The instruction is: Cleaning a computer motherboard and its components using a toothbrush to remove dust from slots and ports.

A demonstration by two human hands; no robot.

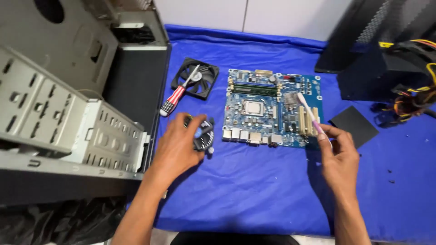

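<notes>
1. The left hand (175,145) is curled around a small black round cooler fan (203,134), lying on the blue cloth-covered surface (254,190) just left of the board. Fingers are wrapped over its left edge, so it's a proper grip.
2. The right hand (338,156) is pinched shut on a thin white-and-pink brush (310,113) (looks like a toothbrush). The white head end points up-left and sits over the right part of the blue rectangular motherboard (272,109), near the cream-coloured slots.
3. The board lies flat in the middle of the surface, with the processor socket showing in its centre.
4. Above the left hand there's a flat black square case fan (204,84) with a screwdriver (178,96), red-and-white striped handle, resting across it.
5. An open grey metal computer case (68,100) fills the left side.
6. A black power supply with coloured cables (399,77) sits far right, with a dark square pad (353,126) near it.
</notes>
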